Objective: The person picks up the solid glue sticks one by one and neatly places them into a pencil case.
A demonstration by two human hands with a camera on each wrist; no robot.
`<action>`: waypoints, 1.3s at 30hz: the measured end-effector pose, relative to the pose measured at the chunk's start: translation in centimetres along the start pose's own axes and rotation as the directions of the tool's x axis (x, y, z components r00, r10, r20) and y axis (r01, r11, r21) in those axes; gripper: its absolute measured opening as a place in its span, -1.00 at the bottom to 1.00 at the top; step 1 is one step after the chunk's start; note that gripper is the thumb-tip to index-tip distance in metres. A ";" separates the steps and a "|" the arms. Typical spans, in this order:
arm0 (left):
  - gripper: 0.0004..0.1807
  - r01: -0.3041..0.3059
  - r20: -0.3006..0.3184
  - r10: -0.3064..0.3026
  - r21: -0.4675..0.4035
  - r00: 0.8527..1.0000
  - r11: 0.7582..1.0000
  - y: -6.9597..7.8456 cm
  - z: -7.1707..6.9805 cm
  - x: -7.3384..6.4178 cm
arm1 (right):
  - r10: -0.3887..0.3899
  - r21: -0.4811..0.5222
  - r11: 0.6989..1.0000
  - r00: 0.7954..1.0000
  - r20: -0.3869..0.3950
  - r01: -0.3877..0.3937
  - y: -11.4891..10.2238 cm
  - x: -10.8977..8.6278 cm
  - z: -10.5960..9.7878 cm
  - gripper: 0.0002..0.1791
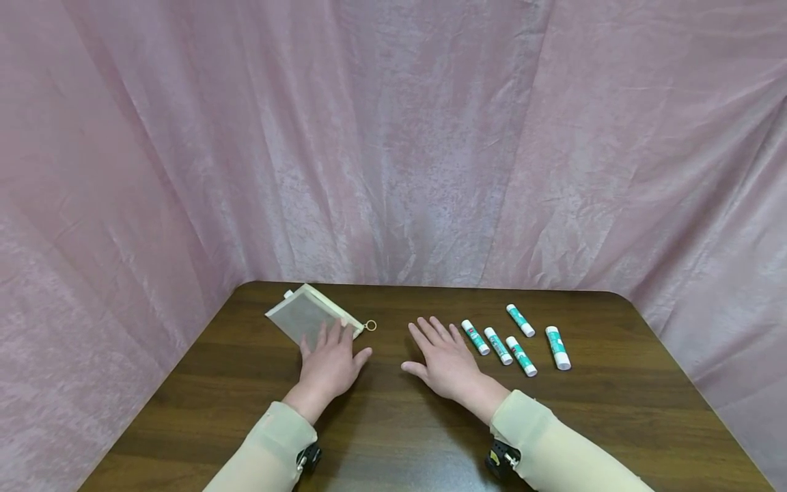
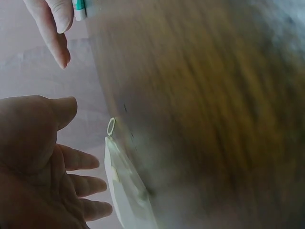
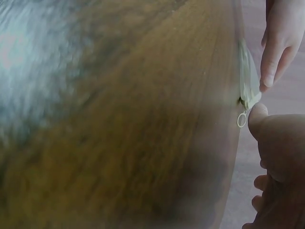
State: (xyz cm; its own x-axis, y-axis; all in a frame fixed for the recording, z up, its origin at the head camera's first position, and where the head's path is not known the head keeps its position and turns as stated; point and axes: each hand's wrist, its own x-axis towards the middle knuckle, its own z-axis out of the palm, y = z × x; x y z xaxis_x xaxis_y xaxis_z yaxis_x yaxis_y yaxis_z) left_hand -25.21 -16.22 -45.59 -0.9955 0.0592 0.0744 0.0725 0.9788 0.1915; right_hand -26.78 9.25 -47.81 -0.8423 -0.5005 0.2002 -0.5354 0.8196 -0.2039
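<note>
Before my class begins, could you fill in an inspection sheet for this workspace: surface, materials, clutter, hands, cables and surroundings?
Surface: dark brown wood-grain table, far corners rounded.
Materials: cream-edged, translucent flat pouch on the left; five green-and-white cylindrical tubes on the right.
Clutter: nothing seen.
Hands: left hand open, overlapping the pouch in the head view, contact unclear; right hand open, beside the tubes, holding nothing.
Cables: nothing seen.
Surroundings: pink, shiny fabric curtain behind the table.

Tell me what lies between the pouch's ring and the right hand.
Nothing but bare brown tabletop separates the ring from the right hand, as the head view shows.
</note>
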 end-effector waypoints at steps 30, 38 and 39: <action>-0.19 -0.004 0.119 0.009 -0.043 0.993 0.999 -0.2 0.3 0.0 | 0.028 -0.005 1.000 0.998 0.057 -0.028 -1.0 0.0 -0.3 -0.12; -0.20 -0.008 0.139 0.017 -0.062 0.990 0.998 -0.2 0.3 0.1 | 0.005 -0.016 1.000 0.999 0.032 -0.004 0.1 0.2 0.9 -0.09; -0.20 -0.008 0.139 0.017 -0.061 0.990 0.998 -0.1 0.3 0.1 | 0.005 -0.015 1.000 1.000 0.027 -0.004 0.3 0.2 1.0 -0.09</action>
State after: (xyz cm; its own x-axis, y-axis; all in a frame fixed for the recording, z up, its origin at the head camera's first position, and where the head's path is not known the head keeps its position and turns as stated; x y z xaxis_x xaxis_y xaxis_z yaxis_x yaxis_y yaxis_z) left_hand -25.34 -16.30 -45.85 -0.9930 0.1020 -0.0590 0.0842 0.9646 0.2497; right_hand -27.16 9.08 -48.83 -0.8461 -0.5041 0.1731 -0.5309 0.8259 -0.1899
